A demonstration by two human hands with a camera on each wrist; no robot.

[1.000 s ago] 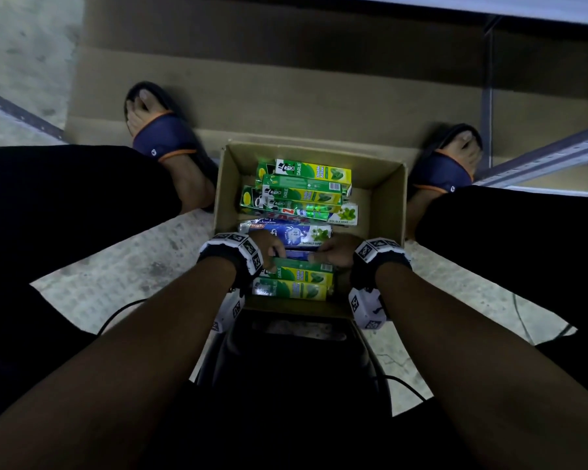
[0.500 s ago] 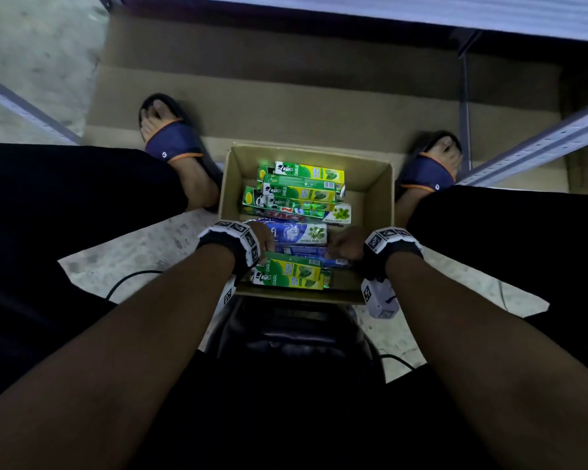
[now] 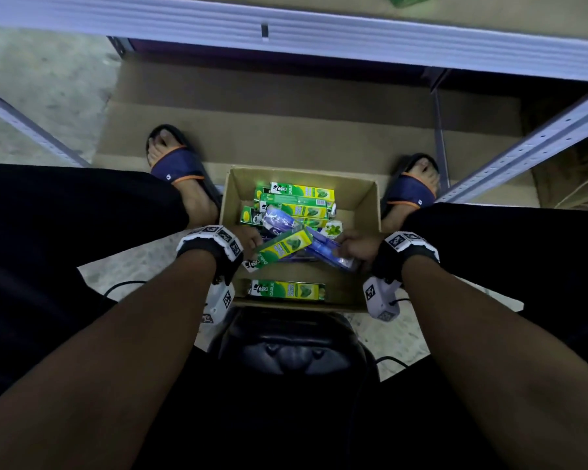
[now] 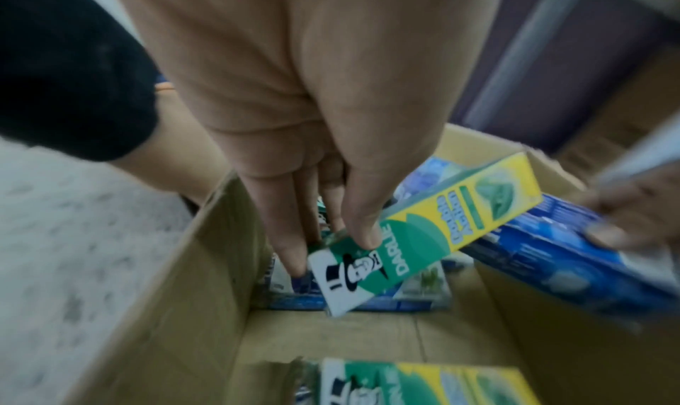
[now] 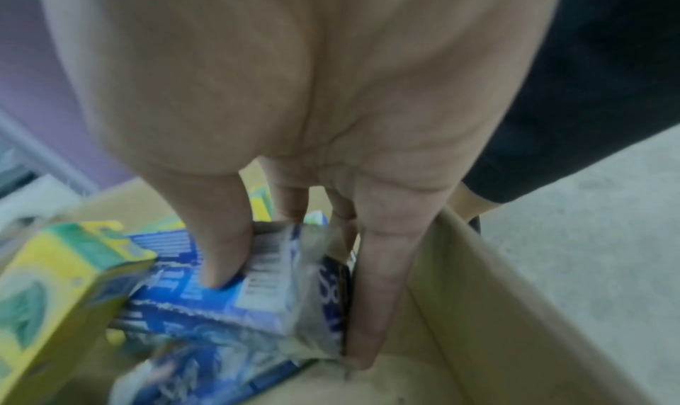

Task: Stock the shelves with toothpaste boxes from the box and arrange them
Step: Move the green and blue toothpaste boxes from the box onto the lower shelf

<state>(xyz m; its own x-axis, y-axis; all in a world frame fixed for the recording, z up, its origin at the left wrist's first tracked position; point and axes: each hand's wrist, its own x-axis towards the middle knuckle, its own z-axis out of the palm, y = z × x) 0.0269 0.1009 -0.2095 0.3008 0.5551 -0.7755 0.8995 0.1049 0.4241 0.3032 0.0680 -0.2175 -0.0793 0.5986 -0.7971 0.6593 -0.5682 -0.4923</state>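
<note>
- A metal shelf runs across the far side of a cardboard box, which sits on the floor between the person's feet. It is the likely destination, up and away from the box.
- Inside the cardboard box, green toothpaste boxes lie stacked flat against its far wall. One more lies flat along its near wall.
- The left hand reaches in at the box's left wall. Thumb and fingers pinch the near end of a green toothpaste box. Its long axis slants up toward the box's far right corner.
- The right hand reaches in at the box's right wall. Thumb on top and fingers beneath grip the end of a blue toothpaste pack, which lies partly under the green box's raised end.
- Each hand holds the end nearest its own wall, so both can probably lift straight out.
- Hard to make out: both wrist views are blurred, the blue pack's print is unreadable, and how many blue packs lie beneath is unclear.
</note>
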